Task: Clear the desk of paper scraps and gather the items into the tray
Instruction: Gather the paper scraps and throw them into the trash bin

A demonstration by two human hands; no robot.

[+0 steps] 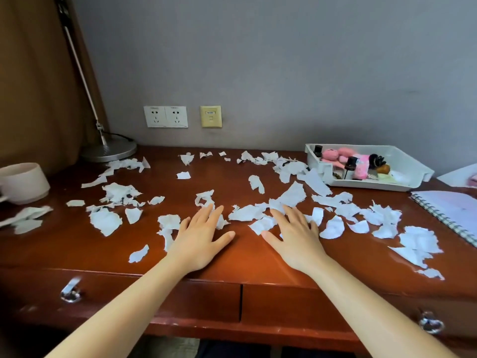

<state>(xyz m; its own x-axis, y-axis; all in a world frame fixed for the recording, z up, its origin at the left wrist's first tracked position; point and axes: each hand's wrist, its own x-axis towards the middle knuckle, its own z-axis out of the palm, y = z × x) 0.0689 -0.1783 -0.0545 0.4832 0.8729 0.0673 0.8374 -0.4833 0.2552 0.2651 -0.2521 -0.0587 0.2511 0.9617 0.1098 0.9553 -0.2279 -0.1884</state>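
1. Head view: the left hand (204, 236) lies flat on the desk (245, 259) near its front edge, fingers straight, tips touching paper scraps (105, 220); it grips nothing.
2. The right hand (291, 239), just beside it, lies equally flat over scraps.
3. Scraps litter the desk edge to edge.
4. The tray (371, 184) sits towards the back right corner, holding a pink plush (335, 154) and what look like small bottles.

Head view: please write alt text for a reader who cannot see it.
The left hand and right hand lie flat on a red-brown desk strewn with torn white paper scraps. A white tray of small items stands back right.
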